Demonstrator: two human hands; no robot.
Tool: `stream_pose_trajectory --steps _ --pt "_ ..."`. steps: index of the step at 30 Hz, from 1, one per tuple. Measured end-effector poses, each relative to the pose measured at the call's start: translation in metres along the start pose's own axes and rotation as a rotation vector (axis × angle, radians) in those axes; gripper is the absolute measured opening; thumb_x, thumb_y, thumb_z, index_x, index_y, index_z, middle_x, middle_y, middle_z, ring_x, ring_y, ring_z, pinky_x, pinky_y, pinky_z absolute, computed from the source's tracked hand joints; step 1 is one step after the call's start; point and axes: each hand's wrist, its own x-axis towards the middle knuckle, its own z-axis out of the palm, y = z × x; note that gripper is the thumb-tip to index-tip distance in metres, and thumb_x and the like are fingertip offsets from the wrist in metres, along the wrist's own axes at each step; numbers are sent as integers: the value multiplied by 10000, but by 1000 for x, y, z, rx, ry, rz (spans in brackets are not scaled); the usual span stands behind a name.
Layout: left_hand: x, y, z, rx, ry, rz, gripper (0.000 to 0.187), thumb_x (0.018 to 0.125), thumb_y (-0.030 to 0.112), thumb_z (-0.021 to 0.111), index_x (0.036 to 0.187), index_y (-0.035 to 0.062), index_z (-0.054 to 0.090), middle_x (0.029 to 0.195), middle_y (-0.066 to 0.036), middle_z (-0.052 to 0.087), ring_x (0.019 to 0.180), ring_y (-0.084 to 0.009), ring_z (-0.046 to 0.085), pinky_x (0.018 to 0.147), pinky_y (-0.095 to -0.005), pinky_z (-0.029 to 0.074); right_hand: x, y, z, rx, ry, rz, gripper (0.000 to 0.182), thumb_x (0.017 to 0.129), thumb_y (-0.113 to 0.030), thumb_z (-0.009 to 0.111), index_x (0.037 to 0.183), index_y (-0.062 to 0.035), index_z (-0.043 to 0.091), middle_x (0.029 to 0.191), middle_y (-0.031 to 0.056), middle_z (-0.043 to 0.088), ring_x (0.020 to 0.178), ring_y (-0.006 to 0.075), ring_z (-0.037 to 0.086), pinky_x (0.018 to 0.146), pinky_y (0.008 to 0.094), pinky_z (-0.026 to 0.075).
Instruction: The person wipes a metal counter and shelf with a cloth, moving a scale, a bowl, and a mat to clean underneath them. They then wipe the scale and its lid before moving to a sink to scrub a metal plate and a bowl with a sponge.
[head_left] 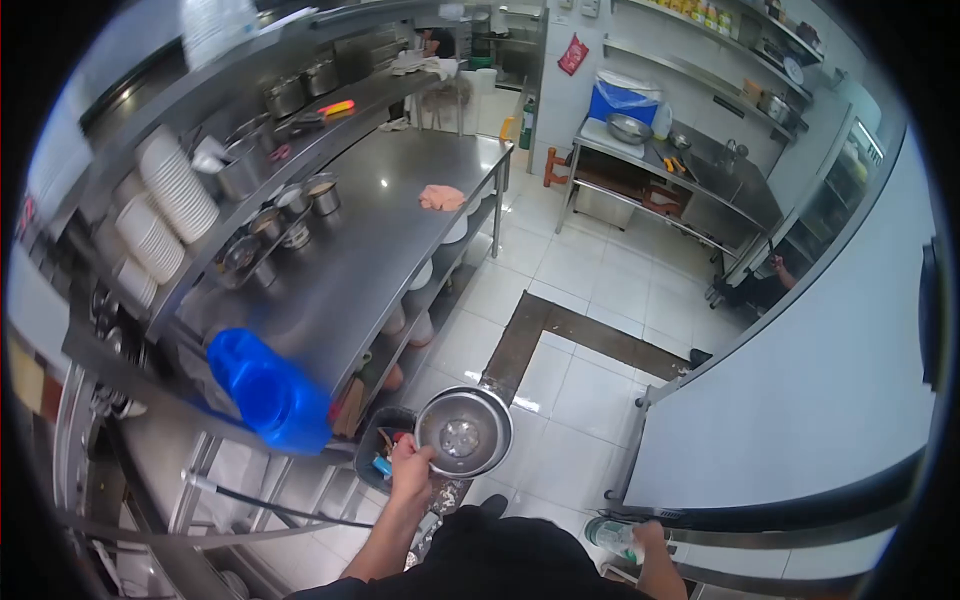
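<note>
The left hand [410, 468] grips the rim of a steel bowl [464, 432], fingers curled over its edge, holding it above a dark bin [380, 432] that stands on the floor beside the steel bench [380, 250]; the right hand [648, 535], low at the frame's edge, closes around a pale bottle-like thing [610, 535], though its grip is hard to make out. A blue jug [268, 390] sits on the bench's near end; an orange cloth [441, 197] lies farther along; stacked white plates [178, 185] fill the shelf above.
</note>
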Motion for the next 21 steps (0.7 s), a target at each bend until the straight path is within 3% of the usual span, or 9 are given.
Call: stream_pose_trajectory --steps 1,3,6,11,15,17,19,20,21 --pt "13 -4 24 -21 -12 -9 281 728 -127 627 808 106 493 748 -2 537 642 -102 510 581 -267 419 17 36 35 -190 -72 -112 560 801 -486 726 1071 4 734 1108 209 739 1061 374 704 908 462 551" --pt "45 -11 70 -30 -67 -14 283 740 -132 629 808 106 491 740 -2 544 614 -98 512 555 -264 423 -34 8 5 158 -121 181 559 810 -492 719 1076 0 733 1102 212 738 1059 376 704 911 461 549" --pt "71 -12 153 -12 -104 8 282 745 -131 627 810 107 490 748 -9 550 599 -111 530 555 -269 454 -34 -1 -19 350 -159 312 558 823 -500 708 1082 -6 732 1093 217 738 1055 378 704 915 460 547" --pt "112 -24 281 -45 -169 -97 278 738 -149 588 915 60 535 898 -65 626 794 -177 626 736 -333 539 17 3 -76 493 -267 290 557 846 -514 690 1092 -16 731 1078 226 738 1048 381 705 921 457 544" --pt "130 -10 362 -44 -97 -116 288 736 -153 583 928 57 534 918 -72 624 802 -191 628 761 -338 545 125 -6 -177 549 -358 114 557 864 -525 675 1101 -24 729 1066 233 738 1043 384 705 926 456 541" --pt "147 -8 398 -76 -80 -72 285 737 -148 582 933 55 540 917 -72 633 803 -190 636 756 -340 549 214 -38 -252 408 -220 109 515 862 -438 663 1131 -1 706 1138 226 728 1047 374 705 883 478 567" --pt "158 -10 427 -99 -46 -27 273 741 -135 581 936 54 552 909 -70 651 811 -185 652 738 -344 554 357 -35 -287 147 -25 -152 501 862 -431 658 1098 8 714 1162 236 716 1072 419 687 911 483 558" --pt "168 -15 437 -103 -28 -14 272 741 -133 582 940 51 557 911 -70 653 814 -186 651 741 -339 551 403 -45 -319 306 163 -95 472 879 -420 637 1032 18 727 1142 259 711 1069 455 676 933 484 545" --pt "181 -22 445 -103 -18 -5 271 741 -132 584 944 47 561 913 -69 655 816 -186 651 745 -334 548 425 -58 -388 -108 208 -515 478 900 -407 568 1028 22 736 1098 271 715 1015 457 680 917 507 535"
